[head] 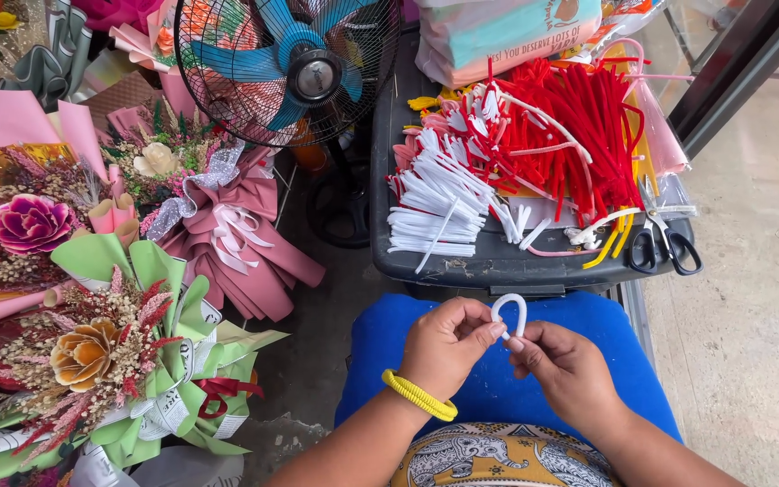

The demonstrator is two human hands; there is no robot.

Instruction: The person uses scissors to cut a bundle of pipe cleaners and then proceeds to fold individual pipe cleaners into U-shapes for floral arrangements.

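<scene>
White fuzzy pipe cleaner [508, 308], bent into a small arch, stands between the two hands near the bottom centre, over a blue cloth lap [389, 347]. Both forearms come up from the near edge and meet at the middle. The left hand [446, 347], with a yellow coiled band [418, 395] round its wrist, pinches the arch's left leg between thumb and fingers. The right hand [566, 365] pinches the right leg the same way, fingers curled in. Far beyond the hands, a dark grey plastic tray [489, 261] carries heaps of white [439, 203] and red pipe cleaners [588, 117], with black-handled scissors [669, 243] at its right end. Left lie wrapped flower bouquets [128, 352] and a blue-bladed fan [286, 68].
</scene>
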